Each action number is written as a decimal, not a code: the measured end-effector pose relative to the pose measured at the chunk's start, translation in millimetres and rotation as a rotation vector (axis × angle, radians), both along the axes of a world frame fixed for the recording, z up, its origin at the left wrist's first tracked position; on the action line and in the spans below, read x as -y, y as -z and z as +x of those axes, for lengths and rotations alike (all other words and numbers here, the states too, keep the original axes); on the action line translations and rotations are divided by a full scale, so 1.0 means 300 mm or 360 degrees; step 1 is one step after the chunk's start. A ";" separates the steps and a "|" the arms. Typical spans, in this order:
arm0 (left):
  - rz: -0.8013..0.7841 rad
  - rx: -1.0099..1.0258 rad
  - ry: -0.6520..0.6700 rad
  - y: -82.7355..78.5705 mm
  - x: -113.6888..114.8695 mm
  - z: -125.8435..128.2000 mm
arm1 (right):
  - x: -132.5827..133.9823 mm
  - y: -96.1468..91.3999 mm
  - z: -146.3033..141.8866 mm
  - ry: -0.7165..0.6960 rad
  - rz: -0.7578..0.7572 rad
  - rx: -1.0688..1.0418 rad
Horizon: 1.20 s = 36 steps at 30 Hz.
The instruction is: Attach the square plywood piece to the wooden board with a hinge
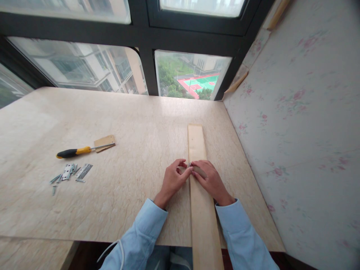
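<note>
A long pale wooden board [201, 210] lies lengthwise in front of me and reaches past the table's front edge. At its left edge, about midway along, my left hand [176, 178] and my right hand [206, 178] meet with their fingertips closed. Pinched between them is a small metal piece [189, 165], mostly hidden by the fingers, so its exact kind does not show. My right hand rests over the board, while my left is beside it. To the left lie metal hinges [83, 171] and several loose screws [56, 178].
A screwdriver [74, 152] with a black and yellow handle lies at the left, its shaft across a small brown plate [104, 141]. The marble-patterned table [135, 150] ends at a dark window frame [153, 71] behind and a flowered wall [295, 131] on the right.
</note>
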<state>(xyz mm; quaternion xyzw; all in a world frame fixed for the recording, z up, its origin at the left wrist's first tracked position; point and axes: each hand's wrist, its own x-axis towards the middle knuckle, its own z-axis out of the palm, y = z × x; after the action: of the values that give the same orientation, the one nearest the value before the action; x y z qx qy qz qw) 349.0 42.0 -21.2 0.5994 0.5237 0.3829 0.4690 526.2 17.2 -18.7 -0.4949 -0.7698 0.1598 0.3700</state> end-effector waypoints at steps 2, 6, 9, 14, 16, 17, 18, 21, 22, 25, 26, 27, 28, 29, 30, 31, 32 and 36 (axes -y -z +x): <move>-0.0006 -0.0029 0.0009 0.002 -0.002 0.001 | 0.000 -0.002 -0.002 0.0005 -0.0001 0.0003; -0.0020 -0.0048 0.0013 0.006 -0.007 0.002 | -0.002 -0.003 -0.004 0.0012 0.0002 0.0010; -0.0027 -0.0044 -0.0001 0.004 -0.008 0.002 | -0.002 -0.001 -0.003 0.0018 0.0008 0.0011; -0.0074 -0.0039 0.0032 -0.005 -0.008 0.002 | -0.003 0.003 -0.001 0.0014 -0.0012 0.0000; -0.0084 -0.0041 0.0035 -0.006 -0.008 0.002 | -0.003 0.003 -0.001 0.0014 -0.0013 -0.0006; -0.0085 -0.0034 0.0031 -0.005 -0.008 0.002 | -0.003 0.003 -0.001 0.0014 -0.0013 -0.0006; -0.0084 -0.0021 0.0027 -0.004 -0.008 0.002 | -0.003 0.003 -0.001 0.0016 -0.0012 -0.0007; -0.0064 0.0020 0.0018 0.000 -0.008 0.001 | -0.003 0.002 0.000 0.0025 -0.0019 -0.0004; -0.0054 0.0032 0.0018 0.001 -0.009 0.000 | -0.002 0.001 0.000 0.0030 -0.0024 -0.0002; -0.0039 0.0060 0.0017 0.003 -0.009 -0.001 | -0.003 -0.002 0.001 0.0031 -0.0041 -0.0001; -0.0037 0.0065 0.0017 0.003 -0.010 -0.002 | -0.003 -0.002 0.000 0.0029 -0.0041 -0.0003; -0.0035 0.0066 0.0018 0.003 -0.010 -0.002 | -0.003 -0.003 0.000 0.0026 -0.0038 -0.0006; -0.0036 0.0061 0.0022 0.004 -0.010 -0.003 | -0.004 -0.003 0.000 0.0024 -0.0031 -0.0008; -0.0039 0.0054 0.0035 0.005 -0.009 -0.004 | -0.004 -0.003 0.000 0.0024 -0.0023 -0.0007; -0.0043 0.0048 0.0051 0.006 -0.009 -0.005 | -0.005 -0.002 0.000 0.0026 -0.0017 -0.0006; -0.0045 0.0045 0.0068 0.007 -0.008 -0.006 | -0.005 -0.001 0.000 0.0028 -0.0011 -0.0003; -0.0043 0.0049 0.0081 0.008 -0.007 -0.008 | -0.005 -0.001 0.000 0.0029 -0.0005 0.0001; -0.0042 0.0090 0.0064 0.012 -0.006 -0.008 | -0.004 0.002 0.000 0.0027 0.0015 0.0005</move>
<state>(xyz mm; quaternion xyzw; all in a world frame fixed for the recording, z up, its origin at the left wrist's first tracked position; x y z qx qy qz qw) 346.5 43.7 -24.8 0.5924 0.5031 0.3833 0.4990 526.4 18.4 -19.4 -0.5001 -0.7668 0.1523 0.3724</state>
